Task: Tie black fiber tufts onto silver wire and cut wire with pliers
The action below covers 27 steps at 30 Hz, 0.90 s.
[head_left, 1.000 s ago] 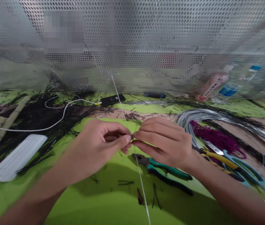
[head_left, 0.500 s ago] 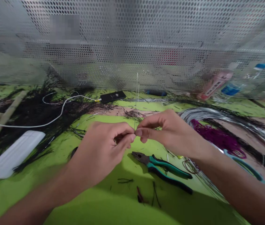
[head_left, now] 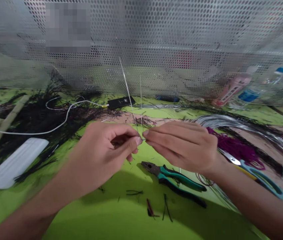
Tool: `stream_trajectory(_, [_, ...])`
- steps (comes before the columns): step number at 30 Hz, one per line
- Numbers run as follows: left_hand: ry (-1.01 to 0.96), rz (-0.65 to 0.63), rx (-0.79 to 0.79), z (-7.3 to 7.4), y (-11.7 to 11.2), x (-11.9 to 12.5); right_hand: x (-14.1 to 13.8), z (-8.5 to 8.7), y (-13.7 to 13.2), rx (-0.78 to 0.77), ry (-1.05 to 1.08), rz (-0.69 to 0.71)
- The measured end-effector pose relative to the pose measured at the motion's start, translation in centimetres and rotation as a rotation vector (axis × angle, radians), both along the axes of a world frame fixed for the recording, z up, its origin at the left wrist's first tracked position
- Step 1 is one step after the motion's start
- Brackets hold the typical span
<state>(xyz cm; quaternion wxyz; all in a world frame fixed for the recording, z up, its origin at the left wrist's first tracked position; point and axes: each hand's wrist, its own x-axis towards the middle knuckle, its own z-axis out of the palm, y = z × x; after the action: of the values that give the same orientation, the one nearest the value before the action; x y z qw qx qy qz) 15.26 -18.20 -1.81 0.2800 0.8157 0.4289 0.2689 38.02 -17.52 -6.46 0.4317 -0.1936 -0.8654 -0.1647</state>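
Note:
My left hand (head_left: 103, 151) and my right hand (head_left: 181, 145) meet fingertip to fingertip above the green table, both pinched on a thin silvery wire (head_left: 127, 91). Two strands of the wire rise from the pinch towards the mesh wall. Just below the hands lie green-handled pliers (head_left: 173, 180) on the table.
A perforated metal screen (head_left: 156, 43) closes off the back. Black fibres (head_left: 31, 120), a white cable (head_left: 56, 128) and a white flat case (head_left: 13, 163) lie at the left. A silver wire bundle (head_left: 243, 125), magenta fibres (head_left: 231, 146), scissors (head_left: 256, 173) and bottles (head_left: 231, 88) are at the right.
The wire went from running down past the hands to standing up in two strands above the pinch. Both hands stayed together, shifting slightly up.

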Motion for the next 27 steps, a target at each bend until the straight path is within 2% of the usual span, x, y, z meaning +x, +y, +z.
stream_trajectory(6, [0.050, -0.038, 0.045, -0.1, 0.2, 0.0, 0.1, 0.1, 0.6, 0.060, -0.081, 0.000])
stream_trajectory(11, [0.092, -0.049, 0.180, -0.2, 0.3, -0.2, -0.4, 0.9, 0.3, -0.106, -0.096, -0.040])
stream_trajectory(14, [0.101, -0.040, 0.264, -0.5, 0.4, -0.1, -0.7, 2.1, 0.4, -0.368, -0.101, -0.068])
stream_trajectory(18, [0.121, -0.018, 0.310, -0.7, 0.4, 0.1, -0.9, 3.8, 0.9, -0.990, -0.122, 0.006])
stream_trajectory(19, [0.120, -0.020, 0.282, -0.6, 0.4, 0.1, -0.9, 4.0, 0.9, -1.073, -0.134, 0.034])
stream_trajectory(20, [0.109, -0.018, 0.243, -0.5, 0.5, 0.1, -1.0, 4.1, 0.9, -1.082, -0.142, 0.051])
stream_trajectory(21, [0.094, -0.009, 0.199, -0.4, 0.4, 0.0, -1.0, 4.0, 0.9, -1.013, -0.136, 0.054])
stream_trajectory(22, [0.073, 0.002, 0.157, -0.2, 0.4, -0.1, -0.9, 3.8, 0.8, -0.882, -0.123, 0.048])
stream_trajectory(25, [0.022, 0.045, 0.071, 0.1, 0.3, -0.3, -0.7, 2.4, 0.6, -0.377, -0.120, 0.036])
stream_trajectory(27, [-0.002, 0.043, 0.032, 0.3, 0.2, -0.5, -0.5, 1.2, 0.7, -0.121, -0.107, 0.058])
